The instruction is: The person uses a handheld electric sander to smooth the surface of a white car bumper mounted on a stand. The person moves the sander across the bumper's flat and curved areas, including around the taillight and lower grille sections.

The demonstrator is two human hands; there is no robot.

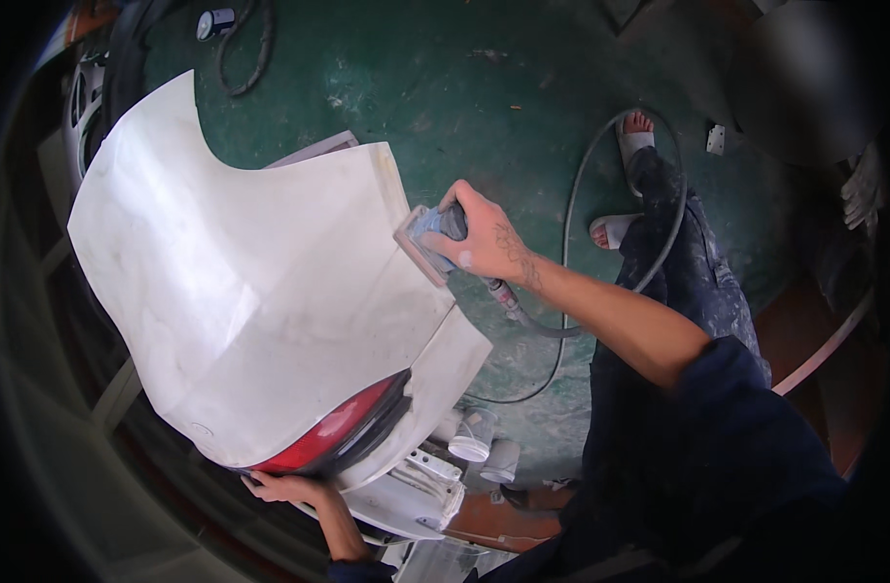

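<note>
A large white car body panel (pixel 299 262) with curved edges fills the left and middle of the view. My right hand (pixel 482 233) is closed around a blue and black sander (pixel 443 225), whose flat rectangular pad lies against the panel's right edge. From the sander's lower end runs a dark air hose (pixel 537 325). Lower down, my left hand (pixel 284 488) rests with fingers extended at the outer end of a red tail light (pixel 333 425). Part of that hand's contact with the car is hard to make out.
The hose loops over the green floor (pixel 503 136) past my sandals (pixel 615 231). Pale tubs (pixel 473 434) stand below the panel's lower right corner. Far off at the upper left are a can (pixel 215 23) and another hose (pixel 260 68). A white card-like piece (pixel 716 139) lies right of my feet.
</note>
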